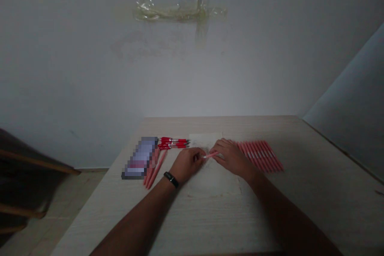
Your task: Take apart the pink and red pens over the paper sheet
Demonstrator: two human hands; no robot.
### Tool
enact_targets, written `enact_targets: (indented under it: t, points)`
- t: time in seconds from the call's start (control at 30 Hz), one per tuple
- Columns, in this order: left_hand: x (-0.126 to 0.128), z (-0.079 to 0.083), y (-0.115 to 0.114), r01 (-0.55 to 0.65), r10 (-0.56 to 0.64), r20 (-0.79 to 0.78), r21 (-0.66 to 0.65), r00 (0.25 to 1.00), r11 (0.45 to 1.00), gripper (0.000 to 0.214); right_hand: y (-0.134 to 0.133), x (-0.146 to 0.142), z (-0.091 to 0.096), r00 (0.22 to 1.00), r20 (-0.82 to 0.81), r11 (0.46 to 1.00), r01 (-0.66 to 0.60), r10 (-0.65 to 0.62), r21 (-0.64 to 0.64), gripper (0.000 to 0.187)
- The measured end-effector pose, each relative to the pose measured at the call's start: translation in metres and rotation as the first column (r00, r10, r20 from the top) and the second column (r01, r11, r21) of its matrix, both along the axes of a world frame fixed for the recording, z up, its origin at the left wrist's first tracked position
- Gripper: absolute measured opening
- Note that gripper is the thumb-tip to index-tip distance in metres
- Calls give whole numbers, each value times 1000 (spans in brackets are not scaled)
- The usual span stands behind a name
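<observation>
Both my hands meet over a white sheet of paper (210, 180) in the middle of the table. My left hand (187, 164) and my right hand (231, 156) are closed on the two ends of one pink pen barrel (211, 154), held just above the sheet. A black band (171, 179) circles my left wrist. A row of several pink pen barrels (261, 155) lies side by side to the right of my right hand. Beyond my left hand sit a few red pens (173, 143).
The light wooden table (315, 192) runs to the wall. A blurred flat box (141, 158) lies at the left with pink barrels (156, 168) beside it. Dark wooden furniture (24, 180) stands at the far left. Old tape (180, 8) sticks to the wall.
</observation>
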State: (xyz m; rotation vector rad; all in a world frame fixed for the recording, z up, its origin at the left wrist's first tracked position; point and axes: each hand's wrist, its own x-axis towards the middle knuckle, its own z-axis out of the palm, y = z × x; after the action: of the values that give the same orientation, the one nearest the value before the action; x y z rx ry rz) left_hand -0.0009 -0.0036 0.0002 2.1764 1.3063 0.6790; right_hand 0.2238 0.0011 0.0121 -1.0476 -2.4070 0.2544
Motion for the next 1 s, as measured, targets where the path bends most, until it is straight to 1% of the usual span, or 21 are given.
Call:
enact_targets:
  t: [0.17,0.37,0.67,0.83,1.0]
  points:
    - [-1,-2,0,-8,8,-19,28,1000,1000,15,3,5,2,1000,9,999,13,-13,41,8]
    - [-3,-1,1,-77,79,-52,52,995,996,13,15,24,4,998,5,993,63,-63,102,11]
    - [-5,-1,2,-116,121,-83,58,989,992,14,22,39,8,994,8,983,109,-112,145,7]
    - [-7,-5,5,-170,173,-67,52,983,984,13,27,41,1,986,-35,978,164,-161,131,2]
    - [-7,-7,5,-187,189,-13,69,982,980,11,25,27,-19,989,-6,987,151,-151,52,4]
